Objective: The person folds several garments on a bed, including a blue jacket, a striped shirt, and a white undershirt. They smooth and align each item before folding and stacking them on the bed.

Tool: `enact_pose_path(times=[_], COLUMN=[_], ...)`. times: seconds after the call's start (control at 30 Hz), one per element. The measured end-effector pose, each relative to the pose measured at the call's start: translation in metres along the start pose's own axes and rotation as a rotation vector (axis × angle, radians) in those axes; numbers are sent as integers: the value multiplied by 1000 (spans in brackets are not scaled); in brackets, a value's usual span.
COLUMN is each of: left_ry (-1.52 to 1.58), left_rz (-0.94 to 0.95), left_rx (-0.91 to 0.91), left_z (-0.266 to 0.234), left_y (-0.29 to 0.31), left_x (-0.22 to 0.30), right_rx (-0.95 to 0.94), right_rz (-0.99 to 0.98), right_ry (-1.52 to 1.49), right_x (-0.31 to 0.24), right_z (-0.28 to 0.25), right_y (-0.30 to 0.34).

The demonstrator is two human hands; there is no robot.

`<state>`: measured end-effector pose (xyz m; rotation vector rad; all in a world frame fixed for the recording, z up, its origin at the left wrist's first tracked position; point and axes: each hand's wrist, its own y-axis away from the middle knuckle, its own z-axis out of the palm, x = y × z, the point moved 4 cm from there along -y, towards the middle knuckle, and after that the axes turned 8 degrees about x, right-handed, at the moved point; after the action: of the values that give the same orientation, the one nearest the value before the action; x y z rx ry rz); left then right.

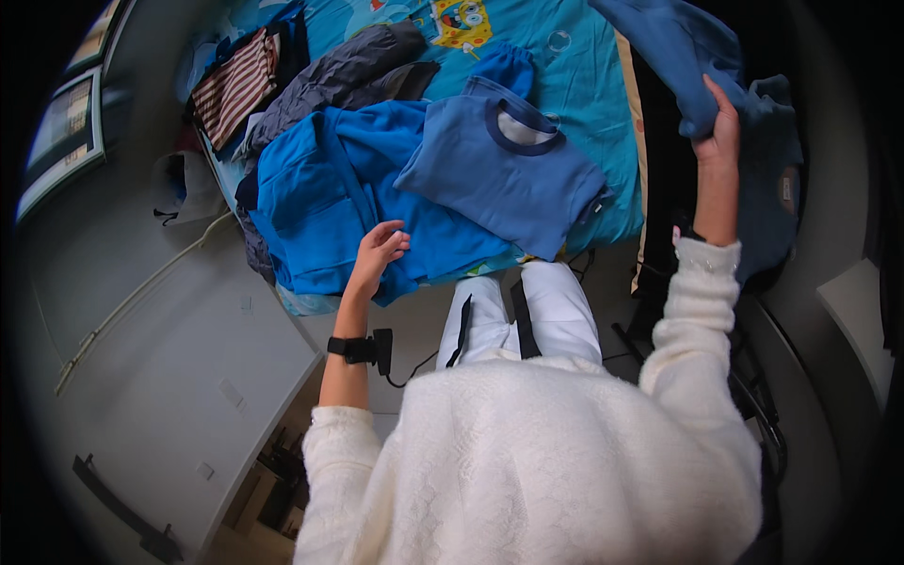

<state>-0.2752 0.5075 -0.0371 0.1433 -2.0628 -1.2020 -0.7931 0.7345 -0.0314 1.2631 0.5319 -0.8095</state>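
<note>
At the right, my right hand [721, 127] is closed around the edge of a blue cloth garment [673, 42], whose far part runs out of the picture. My left hand [381, 250] hovers at the near edge of a bright blue top [325, 202], its fingers loosely curled with nothing visible in them. Whether it touches the cloth I cannot tell. A folded medium-blue sweatshirt [513, 179] with a dark round collar lies partly over the bright blue top. Just below my right hand hangs a darker blue garment [767, 202]; whether it joins the held one is unclear.
Under the clothes is a turquoise bed sheet [593, 85] with cartoon prints. Grey crumpled clothing [339, 80] and a red-and-white striped garment [235, 85] lie at the far left. A white bag-like thing [188, 188] stands beside the bed. Dark tubing [753, 395] shows at my lower right.
</note>
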Motion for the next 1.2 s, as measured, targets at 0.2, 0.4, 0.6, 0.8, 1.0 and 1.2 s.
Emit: enact_pose_path(times=[0.2, 0.4, 0.6, 0.8, 1.0, 1.2], left_ry=[630, 536, 308, 240, 101, 41], left_rz=[31, -27, -280, -226, -115, -51], left_rx=[-251, -171, 70, 146, 210, 324], left_z=[38, 49, 30, 2, -32, -83], left_y=[8, 12, 21, 21, -5, -20], left_x=[35, 6, -90, -110, -103, -114], right_rx=[-511, -1055, -326, -353, -797, -754], right_rz=[195, 275, -279, -479, -199, -14], right_ry=[339, 824, 1546, 1510, 1405, 1394], right_x=[-16, 99, 217, 243, 293, 316], right_z=[55, 50, -68, -122, -91, -102], right_y=[135, 147, 26, 30, 96, 121])
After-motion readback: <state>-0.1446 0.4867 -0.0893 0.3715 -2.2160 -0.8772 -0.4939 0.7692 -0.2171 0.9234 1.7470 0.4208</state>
